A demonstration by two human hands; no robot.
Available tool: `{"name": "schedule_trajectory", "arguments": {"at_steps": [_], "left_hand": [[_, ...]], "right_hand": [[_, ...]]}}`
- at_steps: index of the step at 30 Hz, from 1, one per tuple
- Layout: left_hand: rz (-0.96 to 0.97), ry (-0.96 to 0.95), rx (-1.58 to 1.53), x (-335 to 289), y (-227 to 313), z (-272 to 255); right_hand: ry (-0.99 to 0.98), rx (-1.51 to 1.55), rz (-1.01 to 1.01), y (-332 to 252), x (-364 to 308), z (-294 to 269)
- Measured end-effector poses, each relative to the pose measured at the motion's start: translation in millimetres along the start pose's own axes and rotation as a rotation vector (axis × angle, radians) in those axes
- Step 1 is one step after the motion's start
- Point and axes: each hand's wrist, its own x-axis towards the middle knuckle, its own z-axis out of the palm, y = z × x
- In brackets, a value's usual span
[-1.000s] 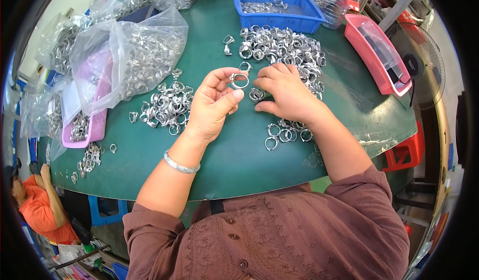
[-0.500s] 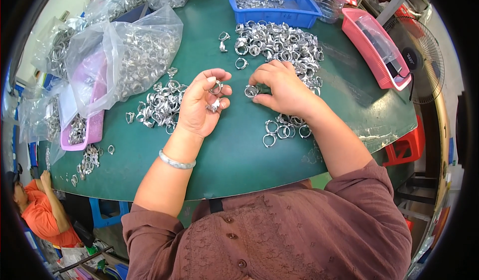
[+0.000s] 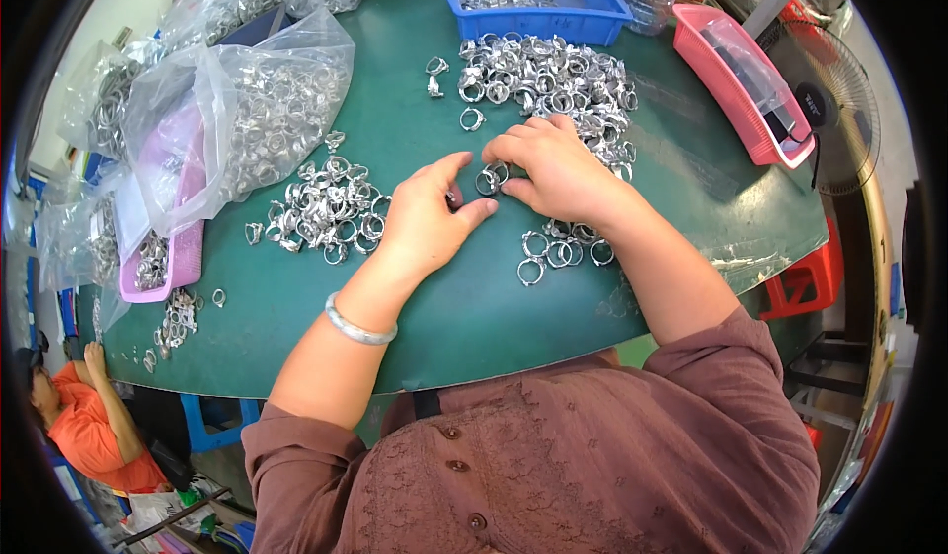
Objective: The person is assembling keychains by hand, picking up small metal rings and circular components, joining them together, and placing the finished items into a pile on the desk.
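Note:
My right hand [image 3: 563, 174] pinches a silver hose clamp [image 3: 489, 178] between thumb and fingers, at the near left edge of a big heap of hose clamps [image 3: 553, 80]. Just left of it is my left hand [image 3: 425, 213], back turned up, thumb and index finger apart and pointing at that clamp. Its other fingers curl underneath, where a small dark bit of metal shows; the clamps in that palm are mostly hidden. A second pile of hose clamps [image 3: 326, 203] lies left of my left hand. Several loose clamps [image 3: 563, 252] rest below my right wrist.
A blue tray [image 3: 538, 29] with small metal parts stands at the back of the green table [image 3: 474, 327]. Clear bags of clamps [image 3: 286, 110] and a purple basket [image 3: 186, 258] are at left. At right are a pink basket [image 3: 741, 110] and a fan [image 3: 839, 110]. Another person [image 3: 94, 426] sits lower left.
My left hand has turned from palm up to back up and moved right, close to my right hand. The right hand stays nearly in place with its clamp.

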Motion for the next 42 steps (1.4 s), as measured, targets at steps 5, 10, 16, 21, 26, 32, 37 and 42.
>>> {"name": "schedule_trajectory", "arguments": {"at_steps": [5, 10, 16, 21, 26, 32, 37, 42], "left_hand": [[0.191, 0.081, 0.234, 0, -1, 8], [0.093, 0.019, -0.141, 2, -5, -1], [-0.144, -0.228, -0.836, 3, -2, -11], [-0.096, -0.309, -1.003, 3, -5, -13], [-0.089, -0.368, -1.116, 4, -7, -15], [-0.103, -0.391, -1.182, 4, -9, -17], [-0.087, -0.401, -1.236, 5, -9, -18], [-0.103, -0.409, -1.286, 6, -12, -19]], "right_hand": [[-0.028, 0.018, -0.014, -1, 2, 0], [0.000, -0.004, 0.001, 2, 1, 1], [-0.011, -0.011, 0.013, 2, -1, -1], [-0.009, -0.007, 0.041, 1, 0, 0], [-0.031, -0.007, 0.052, 3, 0, 1], [-0.001, 0.052, 0.035, 3, 0, 0], [0.082, 0.092, 0.012, 6, -1, 2], [0.103, 0.145, 0.002, 4, 0, 0]]}}
